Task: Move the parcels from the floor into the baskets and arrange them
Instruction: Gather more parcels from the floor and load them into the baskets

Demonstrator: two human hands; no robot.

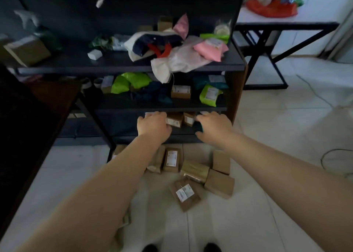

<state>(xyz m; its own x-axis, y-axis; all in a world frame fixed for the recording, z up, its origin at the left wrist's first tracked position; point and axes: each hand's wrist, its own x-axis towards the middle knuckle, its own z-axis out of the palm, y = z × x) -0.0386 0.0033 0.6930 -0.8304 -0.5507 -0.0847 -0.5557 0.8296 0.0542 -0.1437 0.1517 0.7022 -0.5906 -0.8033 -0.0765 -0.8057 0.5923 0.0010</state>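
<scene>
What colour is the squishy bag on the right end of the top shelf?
Pink. The bag has a white label, seen in the head view.

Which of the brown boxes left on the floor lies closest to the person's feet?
The box with the white label facing up, lying askew at the front of the pile. The other floor boxes sit farther back, nearer the shelf.

Boxes [193,173] on floor [267,213] before shelves [133,68]; bags [183,58] on upper shelf; table [286,25] right of shelves.
</scene>
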